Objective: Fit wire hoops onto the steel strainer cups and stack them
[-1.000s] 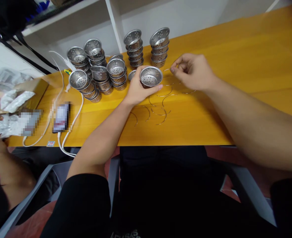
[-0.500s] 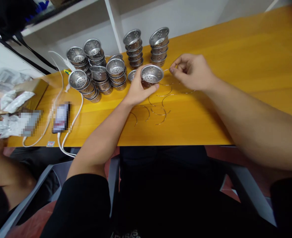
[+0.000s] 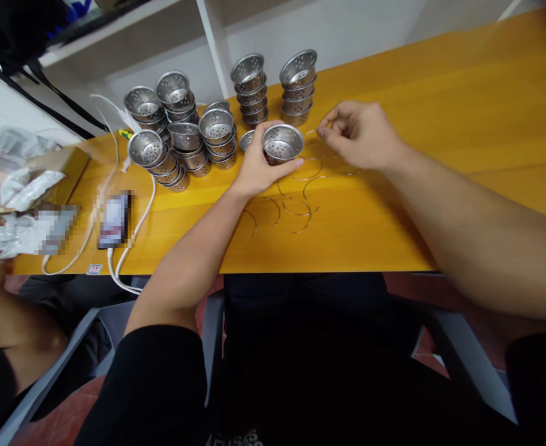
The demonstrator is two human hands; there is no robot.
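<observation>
My left hand (image 3: 254,168) grips a small perforated steel cup (image 3: 281,143) just above the yellow table (image 3: 440,136). My right hand (image 3: 362,135) pinches one end of a thin curved wire handle (image 3: 311,132) right beside the cup's rim. Several more wire handles (image 3: 296,204) lie loose on the table below the cup. Stacks of the same steel cups (image 3: 180,130) stand behind my left hand, and two taller stacks (image 3: 297,87) are at the back.
A phone (image 3: 114,220) with white cables (image 3: 134,229) lies at the left. Crumpled plastic wrapping (image 3: 17,186) sits at the far left edge, where another person's arm (image 3: 4,310) reaches. White shelving (image 3: 208,37) rises behind the table.
The cup in my left hand lifted slightly and then settled back. My right hand stays beside it with the wire.
</observation>
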